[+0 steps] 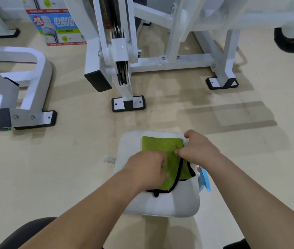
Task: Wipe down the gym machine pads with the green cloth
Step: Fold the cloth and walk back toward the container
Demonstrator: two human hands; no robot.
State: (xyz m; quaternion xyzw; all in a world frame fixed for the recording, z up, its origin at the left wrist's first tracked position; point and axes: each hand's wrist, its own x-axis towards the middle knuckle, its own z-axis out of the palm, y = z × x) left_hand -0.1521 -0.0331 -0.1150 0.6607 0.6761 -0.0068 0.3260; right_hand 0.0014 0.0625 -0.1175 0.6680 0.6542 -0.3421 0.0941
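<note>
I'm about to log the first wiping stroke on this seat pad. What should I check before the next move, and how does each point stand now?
1. Green cloth lies on the white pad: ok.
2. Left hand has the cloth: ok, its curled fingers are on the near-left part.
3. Right hand has the cloth: ok, it pinches the right edge.
4. Cloth folded flat: not ok, black-trimmed layers splay at the near right corner.
5. Cloth damp or sprayed: cannot tell.
6. Blue item out of the stroke: ok, it sits off the pad's right edge.
</note>
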